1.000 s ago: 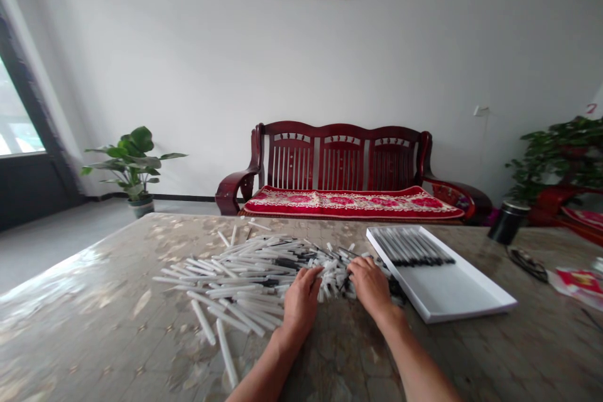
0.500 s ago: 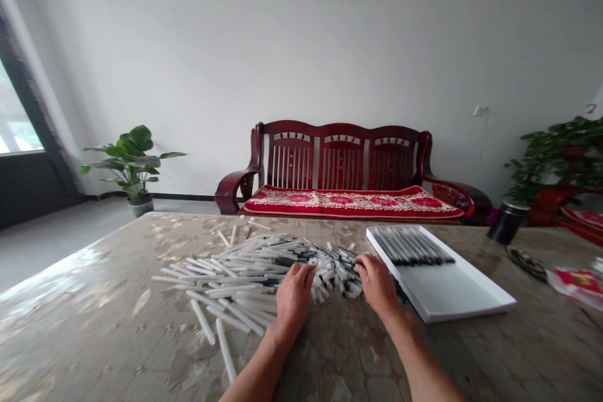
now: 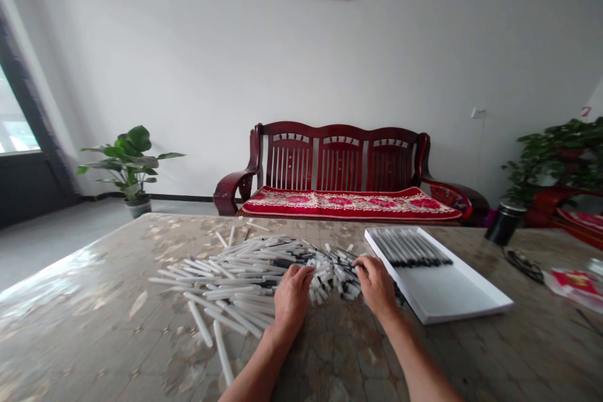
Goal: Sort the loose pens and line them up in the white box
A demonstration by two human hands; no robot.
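Note:
My left hand [image 3: 293, 295] is closed in a pinch at the right side of a heap of white, translucent pen barrels [image 3: 235, 292]. What its fingertips hold, if anything, blends into the small parts behind. Between the hands lies a pile of pen caps [image 3: 325, 273], whitish with dark bits among them. Thumb and fingers of my right hand [image 3: 377, 286] are pinched together at the pile's right edge, by some thin dark pieces; I cannot make out what is in them. To its right stands a shallow white box [image 3: 464, 289], with a row of black-ended pens [image 3: 412, 247] in its far part.
The heap lies on a patterned table [image 3: 94, 326]. A black cylindrical container [image 3: 505, 223], a dark cord [image 3: 524, 264] and a red-and-clear plastic packet [image 3: 575, 282] are at the right. Beyond the table stand a dark red wooden bench [image 3: 342, 163] and a potted plant [image 3: 134, 163].
Both hands stay nearly in place, fingers still pinched over the pile of caps. The whole view has shifted very slightly. The box and heap look the same.

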